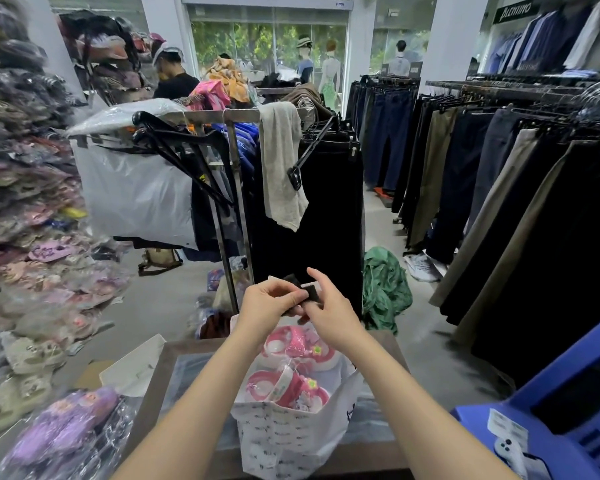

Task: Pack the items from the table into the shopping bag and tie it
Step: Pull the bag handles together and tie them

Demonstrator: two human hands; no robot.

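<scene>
White shopping bag (284,441) holds pink sandals (291,362) — left hand (267,303) and right hand (329,317) both pinch a black strap (310,292) above.

A clothing shop: racks of hung trousers (499,188) (mannequins (329,74) behind).

The shopping bag (291,441) is thin white plastic, crinkled, and the pink sandals (293,344) in it look glossy under clear film. The table (146,400) has a matt brown wood-look rim; the far rack (243,116) is dull metal
</scene>
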